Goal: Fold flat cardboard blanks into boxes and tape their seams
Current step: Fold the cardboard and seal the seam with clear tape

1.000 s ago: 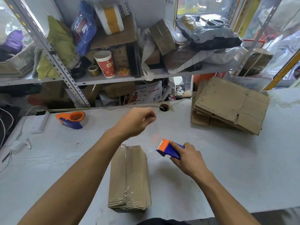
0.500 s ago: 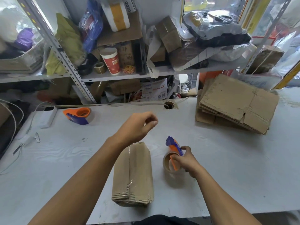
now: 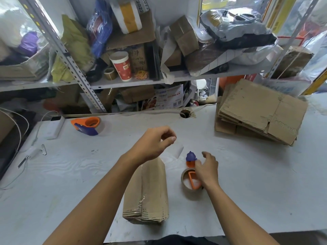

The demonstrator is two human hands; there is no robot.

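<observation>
1. Since a second ago the right hand (image 3: 207,169) has set the tape dispenser (image 3: 192,179) down on the table (image 3: 265,191) just right of the box (image 3: 146,193). Fingers are loose and spread over it now, touching at most, not gripping.
2. Head view: left hand (image 3: 154,144) hovers above the box's far end, thumb and fingers pinched on a clear tape strip (image 3: 178,150), probably keeping it off the cardboard until it's lined up.
3. Box lies lengthwise, top seam looks taped already.
4. Stack of flat blanks (image 3: 261,112) waits far right, within reach. Spare dispenser (image 3: 87,125) sits far left.
</observation>
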